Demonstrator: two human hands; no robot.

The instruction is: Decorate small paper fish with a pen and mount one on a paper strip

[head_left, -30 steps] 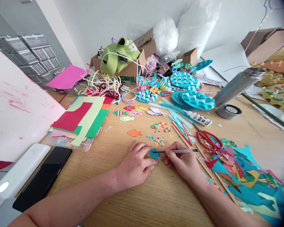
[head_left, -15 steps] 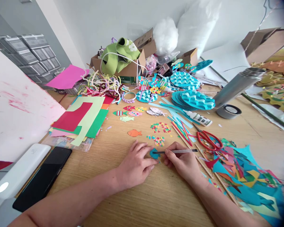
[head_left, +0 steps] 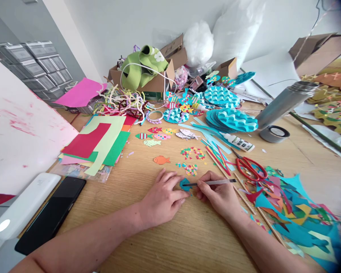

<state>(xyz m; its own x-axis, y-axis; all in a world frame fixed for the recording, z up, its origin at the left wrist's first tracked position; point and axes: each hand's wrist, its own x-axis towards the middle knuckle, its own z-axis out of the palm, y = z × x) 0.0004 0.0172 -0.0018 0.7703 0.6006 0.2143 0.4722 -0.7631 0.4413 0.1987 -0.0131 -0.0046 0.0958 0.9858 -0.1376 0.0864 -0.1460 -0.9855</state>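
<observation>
1. Currently we have two bare hands over one wooden table [head_left: 110,197]: our left hand [head_left: 161,197] lies palm down with its fingers apart, its fingertips at one small blue paper piece [head_left: 183,181].
2. Our right hand [head_left: 221,195] is closed on one slim grey pen [head_left: 216,182], whose tip meets that blue piece, between our two hands.
3. Beyond our left hand we see one orange paper fish [head_left: 161,160], and past it a group of five coloured paper fish [head_left: 152,143]: one red, one yellow, one green-striped, one pink, one pale green.
4. Right of the five lie overlapping whitish paper fish [head_left: 188,133]; we cannot tell their number.
5. Two small heaps of coloured paper bits [head_left: 192,153] sit beyond the blue piece.
6. To our right are two thin wooden sticks [head_left: 269,225], one pair of red-handled scissors [head_left: 251,169], one white glue bottle [head_left: 240,142], one steel flask [head_left: 285,104] and one round grey cap [head_left: 274,134].
7. To our left lie one black phone [head_left: 51,215] and one white rounded device [head_left: 24,204].
</observation>
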